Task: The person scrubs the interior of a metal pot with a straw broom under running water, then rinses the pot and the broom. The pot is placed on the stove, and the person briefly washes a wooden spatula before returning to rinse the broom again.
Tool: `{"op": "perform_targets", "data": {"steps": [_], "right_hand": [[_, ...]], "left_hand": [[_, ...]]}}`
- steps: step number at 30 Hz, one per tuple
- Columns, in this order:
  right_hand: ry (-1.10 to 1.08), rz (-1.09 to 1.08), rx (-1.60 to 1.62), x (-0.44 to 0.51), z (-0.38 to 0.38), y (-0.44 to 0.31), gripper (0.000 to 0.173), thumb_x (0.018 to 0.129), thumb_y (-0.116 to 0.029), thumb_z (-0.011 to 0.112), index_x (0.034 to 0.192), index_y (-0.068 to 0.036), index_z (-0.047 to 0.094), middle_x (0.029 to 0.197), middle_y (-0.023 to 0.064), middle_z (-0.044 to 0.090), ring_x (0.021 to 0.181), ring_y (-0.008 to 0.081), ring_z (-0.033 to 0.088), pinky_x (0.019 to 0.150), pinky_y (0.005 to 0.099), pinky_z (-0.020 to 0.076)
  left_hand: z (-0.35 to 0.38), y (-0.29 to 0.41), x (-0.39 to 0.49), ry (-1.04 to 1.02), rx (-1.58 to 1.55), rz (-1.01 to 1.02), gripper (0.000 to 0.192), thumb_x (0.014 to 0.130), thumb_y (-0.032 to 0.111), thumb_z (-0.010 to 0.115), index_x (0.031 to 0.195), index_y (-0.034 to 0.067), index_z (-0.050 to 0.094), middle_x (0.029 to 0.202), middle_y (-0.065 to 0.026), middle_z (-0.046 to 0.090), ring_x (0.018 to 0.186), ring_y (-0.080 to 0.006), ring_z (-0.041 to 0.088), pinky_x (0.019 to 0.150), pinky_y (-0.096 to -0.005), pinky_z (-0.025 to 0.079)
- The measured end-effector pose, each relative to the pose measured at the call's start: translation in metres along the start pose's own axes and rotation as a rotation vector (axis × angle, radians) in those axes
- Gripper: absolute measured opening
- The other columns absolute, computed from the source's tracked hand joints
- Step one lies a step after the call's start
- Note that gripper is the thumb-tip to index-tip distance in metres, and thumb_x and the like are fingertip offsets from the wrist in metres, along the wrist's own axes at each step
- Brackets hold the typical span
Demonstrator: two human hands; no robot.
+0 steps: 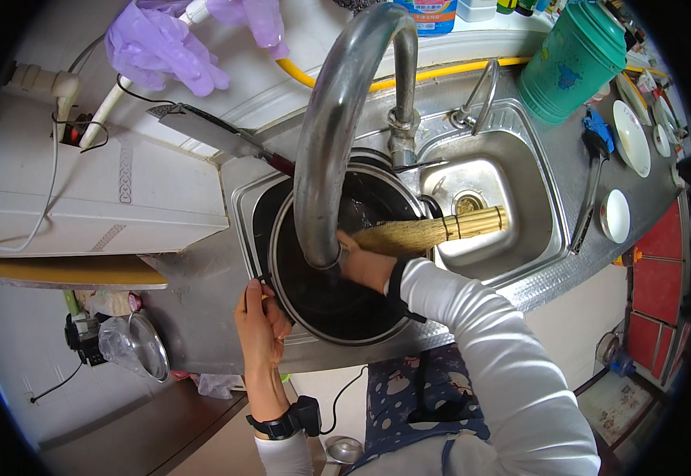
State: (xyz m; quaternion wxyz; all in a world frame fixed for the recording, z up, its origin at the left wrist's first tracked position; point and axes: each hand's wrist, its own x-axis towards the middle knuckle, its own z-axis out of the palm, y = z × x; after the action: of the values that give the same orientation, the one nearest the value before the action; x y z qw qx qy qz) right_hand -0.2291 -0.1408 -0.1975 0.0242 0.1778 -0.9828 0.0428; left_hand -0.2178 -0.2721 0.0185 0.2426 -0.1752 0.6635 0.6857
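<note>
A large dark pot [321, 315] with a pale metal rim sits tilted over the left basin of the steel sink. My left hand [262, 315] grips the handle at its near left side. Inside the pot's mouth is my right hand [369, 268], slightly blurred, with its fingers around the bristle end of a straw brush [408, 235]; the faucet hides part of that grip. The brush's bound stalk end reaches across the rim and over the right basin [530, 214]. The thick curved faucet [330, 119] comes down over the pot, its outlet close beside my right hand.
A cleaver [214, 134] lies behind the pot, its red handle towards the faucet. On the right counter stand a green container [577, 65], a black ladle [592, 178] and white bowls [616, 215]. Purple plastic bags [155, 47] hang at the back left.
</note>
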Motion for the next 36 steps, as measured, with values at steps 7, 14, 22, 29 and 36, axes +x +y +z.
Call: {"op": "perform_targets", "data": {"steps": [7,14,22,29,36], "right_hand": [[0.136,0.048,0.040,-0.020,-0.017,0.007,0.033,0.088,-0.025,0.044,0.114,-0.014,0.062,0.109,0.0115,0.061,0.099,0.0259,0.061,0.086,0.0409,0.0422],[-0.160,0.038,0.292,-0.004,-0.026,0.002,0.032,0.089,-0.028,0.045,0.111,-0.015,0.065,0.118,0.0089,0.060,0.109,0.0246,0.057,0.084,0.0418,0.0447],[-0.469,0.486,-0.020,-0.020,-0.056,0.060,0.064,0.090,-0.028,0.046,0.147,-0.022,0.016,0.133,0.0171,0.040,0.107,0.0404,0.048,0.082,0.0524,0.0415],[-0.843,0.273,-0.073,-0.077,-0.058,0.039,0.054,0.091,-0.020,0.041,0.143,-0.019,0.030,0.128,0.0105,0.046,0.108,0.0319,0.050,0.083,0.0473,0.0424],[-0.437,0.135,0.118,-0.067,-0.111,0.068,0.062,0.086,-0.016,0.049,0.143,-0.034,0.029,0.128,0.0093,0.048,0.101,0.0292,0.059,0.079,0.0349,0.0478]], "left_hand": [[-0.001,-0.002,0.000,0.016,-0.021,-0.002,0.030,0.097,0.032,0.043,0.078,0.009,0.047,0.046,0.0048,0.023,0.033,-0.0057,0.018,0.031,-0.0230,0.015],[-0.001,-0.001,0.002,0.013,-0.005,0.001,0.030,0.097,0.033,0.045,0.078,0.009,0.047,0.046,0.0047,0.023,0.034,-0.0060,0.018,0.032,-0.0233,0.015],[-0.001,-0.002,-0.005,0.011,-0.023,0.007,0.030,0.096,0.032,0.045,0.078,0.009,0.048,0.046,0.0053,0.024,0.035,-0.0055,0.018,0.033,-0.0232,0.015],[-0.002,-0.001,-0.008,-0.007,-0.037,-0.001,0.029,0.096,0.032,0.046,0.078,0.009,0.048,0.047,0.0054,0.025,0.035,-0.0053,0.019,0.034,-0.0239,0.015],[-0.004,-0.001,-0.007,0.003,-0.052,-0.042,0.028,0.096,0.030,0.047,0.079,0.009,0.048,0.047,0.0038,0.027,0.036,-0.0062,0.023,0.035,-0.0243,0.018]]}}
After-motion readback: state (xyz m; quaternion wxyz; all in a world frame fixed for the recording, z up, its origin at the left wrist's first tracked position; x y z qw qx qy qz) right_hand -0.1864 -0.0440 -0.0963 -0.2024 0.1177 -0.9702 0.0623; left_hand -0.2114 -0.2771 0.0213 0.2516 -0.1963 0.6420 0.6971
